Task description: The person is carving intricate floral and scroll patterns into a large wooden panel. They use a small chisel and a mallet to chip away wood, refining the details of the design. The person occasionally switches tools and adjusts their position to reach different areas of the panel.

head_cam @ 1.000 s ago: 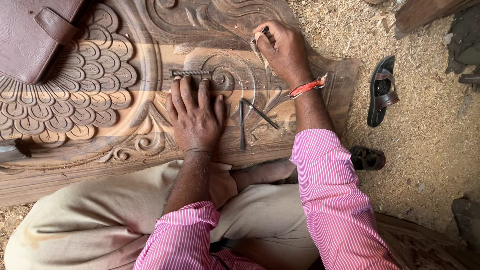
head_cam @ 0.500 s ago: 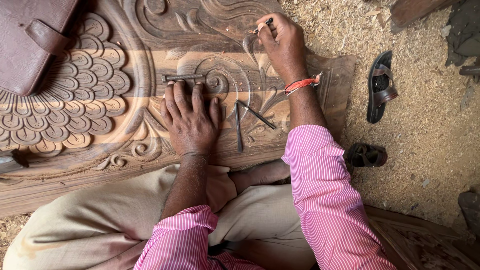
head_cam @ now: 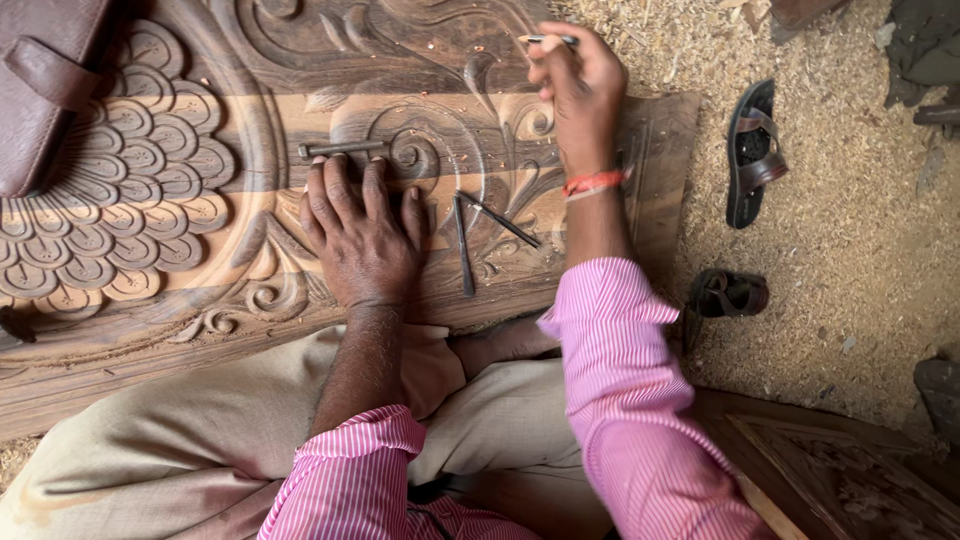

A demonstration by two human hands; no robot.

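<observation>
1. Two hands work over a large carved wooden panel [head_cam: 250,150], seen from the head camera looking straight down; the panel lies flat across the upper part of the view, cut with fish-scale petals on the left and scrolls in the middle.
2. Left hand [head_cam: 362,235] lies flat and released, palm down, fingers spread on the carved scrollwork, grasping nothing.
3. Just beyond its fingertips a short metal tool [head_cam: 340,149] rests on the panel.
4. Right hand [head_cam: 578,90] is raised near the panel's upper right part, fingers clenched around a thin chisel [head_cam: 548,40] whose metal end pokes out to the left. A red thread band [head_cam: 594,183] circles that wrist.
5. Between the hands, two slim chisels [head_cam: 482,235] lie on the panel, meeting at their upper ends in a narrow V.
6. Both arms wear pink striped sleeves [head_cam: 625,400]; beige trousers [head_cam: 180,440] cover the knees below.
7. A brown leather bag [head_cam: 45,80] sits on the panel's upper left corner.
8. Sawdust-covered floor [head_cam: 860,280] at right holds two dark sandals [head_cam: 752,150].
</observation>
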